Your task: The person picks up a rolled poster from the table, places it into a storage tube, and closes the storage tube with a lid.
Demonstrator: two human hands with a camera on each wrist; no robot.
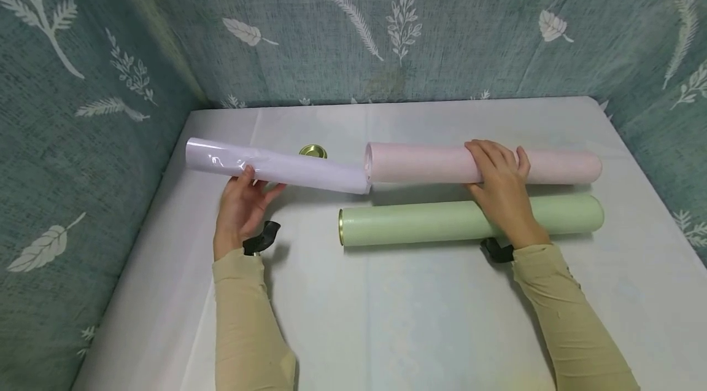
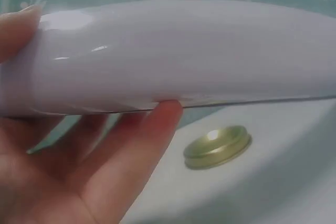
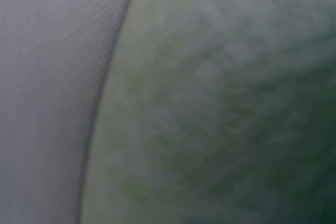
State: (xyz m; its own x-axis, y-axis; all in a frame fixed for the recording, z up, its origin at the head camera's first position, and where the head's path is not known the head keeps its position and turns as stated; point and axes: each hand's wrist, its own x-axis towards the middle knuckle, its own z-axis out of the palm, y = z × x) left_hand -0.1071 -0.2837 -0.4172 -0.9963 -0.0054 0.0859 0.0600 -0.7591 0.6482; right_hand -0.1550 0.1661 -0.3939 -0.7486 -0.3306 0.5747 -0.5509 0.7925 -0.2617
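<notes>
My left hand (image 1: 243, 207) holds a glossy pale lilac paper roll (image 1: 304, 170) from below, left of centre in the head view. Close up in the left wrist view, the thumb and fingers press against the shiny roll (image 2: 189, 51). The roll slants slightly down to the right, and its right end meets the left mouth of a pink cardboard tube (image 1: 420, 162); whether any of it is inside, I cannot tell. My right hand (image 1: 501, 194) grips that tube from above, right of its middle. The right wrist view shows only a blurred green surface (image 3: 210, 108) beside a pale one.
A light green tube (image 1: 409, 224) with a gold rim lies just in front of the pink one, under the right wrist. Behind the paper roll sits a small round gold lid (image 1: 313, 151). Leaf-patterned green cloth (image 1: 442, 72) walls the white table (image 1: 309, 305) at the back and sides.
</notes>
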